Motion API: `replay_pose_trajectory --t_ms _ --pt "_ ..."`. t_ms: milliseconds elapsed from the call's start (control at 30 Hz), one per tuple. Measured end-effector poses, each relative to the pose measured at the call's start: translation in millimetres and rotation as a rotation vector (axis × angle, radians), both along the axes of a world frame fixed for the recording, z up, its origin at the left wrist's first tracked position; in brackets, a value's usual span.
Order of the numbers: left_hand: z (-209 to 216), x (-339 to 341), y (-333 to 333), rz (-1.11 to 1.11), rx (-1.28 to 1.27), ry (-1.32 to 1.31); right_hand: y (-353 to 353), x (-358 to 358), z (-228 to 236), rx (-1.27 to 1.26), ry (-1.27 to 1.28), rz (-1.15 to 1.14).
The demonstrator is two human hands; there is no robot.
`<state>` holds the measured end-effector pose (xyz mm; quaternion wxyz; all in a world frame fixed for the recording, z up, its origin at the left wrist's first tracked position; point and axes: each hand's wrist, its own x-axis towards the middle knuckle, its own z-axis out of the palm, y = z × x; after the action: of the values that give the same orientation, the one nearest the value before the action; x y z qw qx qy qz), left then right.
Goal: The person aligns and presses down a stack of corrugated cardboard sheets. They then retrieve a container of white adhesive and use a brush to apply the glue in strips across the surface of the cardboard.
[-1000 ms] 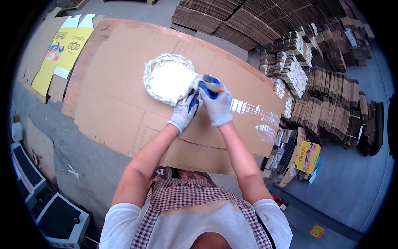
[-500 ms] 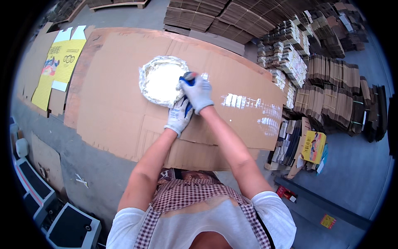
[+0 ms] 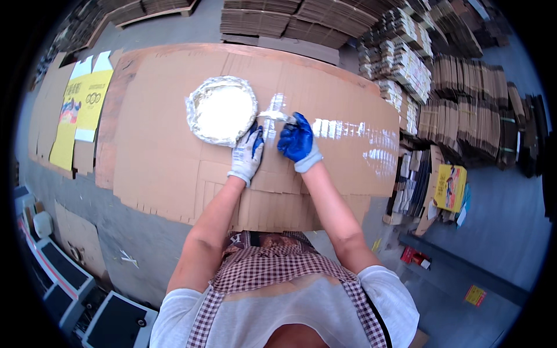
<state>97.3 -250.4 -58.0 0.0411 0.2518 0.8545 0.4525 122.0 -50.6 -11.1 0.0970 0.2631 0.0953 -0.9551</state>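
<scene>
A round white bundle wrapped in crinkled clear film lies on the cardboard-covered table. Its top is too bright to show detail. My left hand, in a white glove with blue fingers, rests against its near right edge, fingers stretched out. To the right of it, my right hand is turned with the blue palm side showing, its fingers closed on a narrow strip of clear film. That strip reaches from the fingers toward the bundle's right side; I cannot tell whether it is still attached.
Shiny tape strips cross the cardboard sheet on the right. Flat yellow printed cardboard lies at the far left. Stacks of folded cardboard stand on the right, with a yellow box nearer. Dark-topped equipment sits lower left.
My right hand has moved right, away from the bundle, and turned over, with a film strip now showing at its fingers. My left hand has stayed at the bundle's edge.
</scene>
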Motion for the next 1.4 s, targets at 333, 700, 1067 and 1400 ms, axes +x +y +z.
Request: replay_pose_trajectory --t_ms 333,700,1067,1400 --pt "5.6 -1.4 -1.1 -0.027 -0.014 0.076 62.8 177.6 34.0 2.361 -0.496 -0.106" --pt "-3.3 -5.5 0.6 -0.048 0.08 -0.054 55.0 184.4 21.9 2.791 -0.347 0.479" --pt "8.0 -1.6 4.3 -0.078 0.004 0.063 86.3 244.5 36.0 2.721 -0.188 0.487" --pt "6.5 -3.2 6.2 -0.075 -0.036 0.079 187.6 273.7 17.0 2.769 -0.537 0.305"
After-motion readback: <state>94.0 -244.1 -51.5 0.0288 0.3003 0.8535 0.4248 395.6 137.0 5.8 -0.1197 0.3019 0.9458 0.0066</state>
